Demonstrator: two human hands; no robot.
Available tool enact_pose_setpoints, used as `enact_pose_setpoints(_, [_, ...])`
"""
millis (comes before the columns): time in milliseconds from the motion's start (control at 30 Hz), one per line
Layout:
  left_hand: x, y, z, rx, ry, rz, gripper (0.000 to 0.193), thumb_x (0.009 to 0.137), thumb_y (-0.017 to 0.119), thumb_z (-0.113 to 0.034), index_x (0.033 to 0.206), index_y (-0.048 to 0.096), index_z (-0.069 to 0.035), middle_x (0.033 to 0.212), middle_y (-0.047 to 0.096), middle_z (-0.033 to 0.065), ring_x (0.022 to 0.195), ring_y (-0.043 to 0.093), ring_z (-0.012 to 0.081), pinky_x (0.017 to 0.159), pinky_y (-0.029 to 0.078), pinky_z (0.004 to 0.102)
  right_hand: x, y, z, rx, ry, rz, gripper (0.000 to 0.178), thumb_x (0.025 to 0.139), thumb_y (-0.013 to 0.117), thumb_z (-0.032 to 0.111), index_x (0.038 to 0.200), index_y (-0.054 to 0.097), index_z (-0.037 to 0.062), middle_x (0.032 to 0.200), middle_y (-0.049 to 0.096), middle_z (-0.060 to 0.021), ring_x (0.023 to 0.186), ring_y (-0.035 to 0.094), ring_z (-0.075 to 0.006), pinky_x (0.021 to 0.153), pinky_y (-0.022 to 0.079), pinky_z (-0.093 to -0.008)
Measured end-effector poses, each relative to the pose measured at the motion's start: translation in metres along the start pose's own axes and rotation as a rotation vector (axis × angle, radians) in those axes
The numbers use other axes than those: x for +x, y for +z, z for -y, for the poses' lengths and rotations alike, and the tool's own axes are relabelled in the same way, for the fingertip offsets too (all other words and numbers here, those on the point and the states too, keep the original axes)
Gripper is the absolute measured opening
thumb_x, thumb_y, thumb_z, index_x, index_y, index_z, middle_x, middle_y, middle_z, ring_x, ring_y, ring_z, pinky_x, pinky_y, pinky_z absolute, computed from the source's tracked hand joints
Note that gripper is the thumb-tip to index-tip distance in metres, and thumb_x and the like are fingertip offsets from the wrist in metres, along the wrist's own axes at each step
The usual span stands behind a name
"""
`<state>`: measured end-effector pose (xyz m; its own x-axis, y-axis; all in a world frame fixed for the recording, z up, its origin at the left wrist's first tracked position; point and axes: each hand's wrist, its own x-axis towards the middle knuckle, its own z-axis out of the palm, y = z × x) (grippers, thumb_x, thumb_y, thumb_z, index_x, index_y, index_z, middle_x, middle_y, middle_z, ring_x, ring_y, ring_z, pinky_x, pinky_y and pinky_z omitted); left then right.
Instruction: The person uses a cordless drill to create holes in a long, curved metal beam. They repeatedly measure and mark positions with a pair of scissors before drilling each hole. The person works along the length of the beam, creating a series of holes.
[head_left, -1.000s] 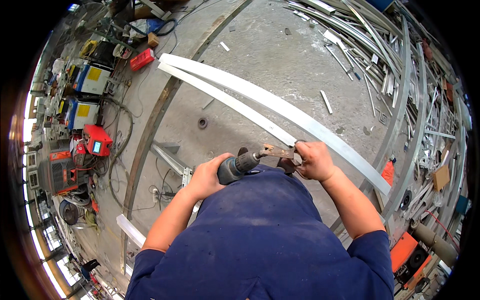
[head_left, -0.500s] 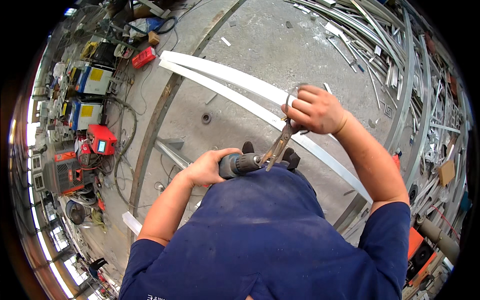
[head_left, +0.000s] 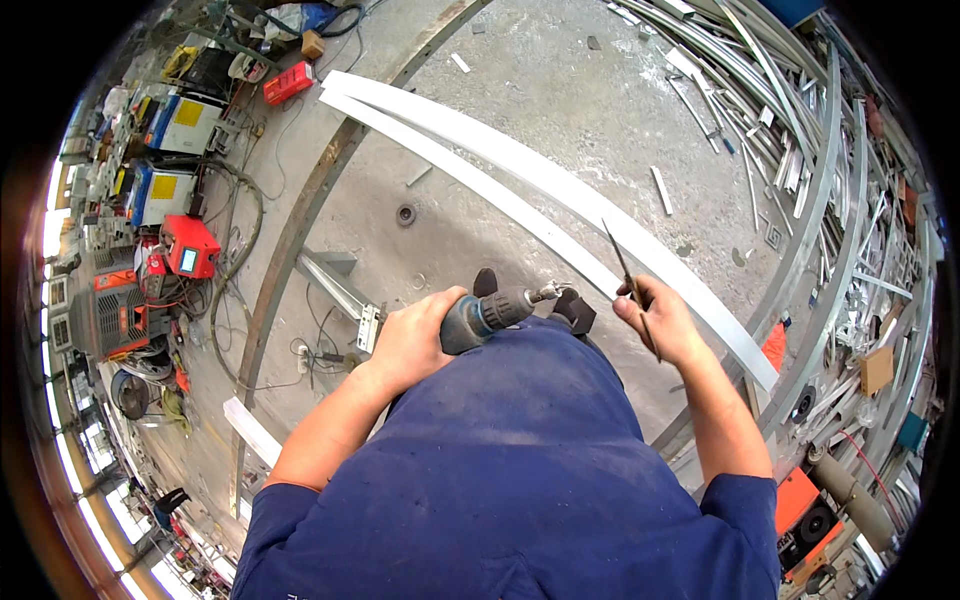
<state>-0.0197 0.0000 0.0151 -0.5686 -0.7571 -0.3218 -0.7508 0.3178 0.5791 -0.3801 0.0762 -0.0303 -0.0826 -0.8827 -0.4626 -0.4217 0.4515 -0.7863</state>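
Wrapped round a blue-and-grey power drill (head_left: 478, 318), my left hand (head_left: 412, 338) keeps it low against the front of my shirt. A shiny metal bit (head_left: 547, 291) sticks out of its chuck to the right. In my closed right hand (head_left: 662, 318) is a pair of scissors (head_left: 624, 264), seen almost edge-on, with one slim end pointing away from me. Beyond both hands run two long white metal bars (head_left: 580, 190), close together at the left and spread apart toward the right. The scissors pass over the nearer bar in the picture; whether they touch it I cannot tell.
Steel beams (head_left: 330, 165) support the bars at left and right. Welding machines (head_left: 190, 247), cables and a red box (head_left: 289, 83) stand on the left. Metal offcuts (head_left: 700, 75) pile up at the far right. A small dark ring (head_left: 405, 215) lies on the concrete floor.
My right hand has drawn the scissors away from the drill's tip, down and to the right, and turned them. The bit now shows uncovered. The drill stays in my left hand.
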Motion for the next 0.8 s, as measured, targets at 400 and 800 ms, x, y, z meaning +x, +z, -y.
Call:
enact_pose_setpoints(400, [0.016, 0.003, -0.002, 0.051, 0.206, -0.004, 0.072, 0.07, 0.087, -0.027, 0.134, 0.06, -0.007, 0.132, 0.066, 0.0172, 0.118, 0.065, 0.0375, 0.1, 0.053, 0.0454, -0.036, -0.003, 0.006, -0.002, -0.187, 0.128, 0.069, 0.077, 0.087, 0.057, 0.112, 0.068, 0.0015, 0.075, 0.053, -0.0057, 0.071, 0.052, -0.0186, 0.064, 0.045, -0.0347])
enact_pose_setpoints(800, [0.025, 0.009, 0.001, 0.021, 0.383, -0.018, 0.072, 0.066, 0.089, -0.019, 0.132, 0.062, -0.007, 0.133, 0.065, 0.0154, 0.12, 0.064, 0.0379, 0.102, 0.052, 0.0468, -0.037, -0.007, -0.005, -0.235, -0.562, 0.067, 0.076, 0.064, 0.094, 0.048, 0.12, 0.067, 0.005, 0.107, 0.065, -0.0118, 0.105, 0.062, -0.0341, 0.092, 0.052, -0.0429])
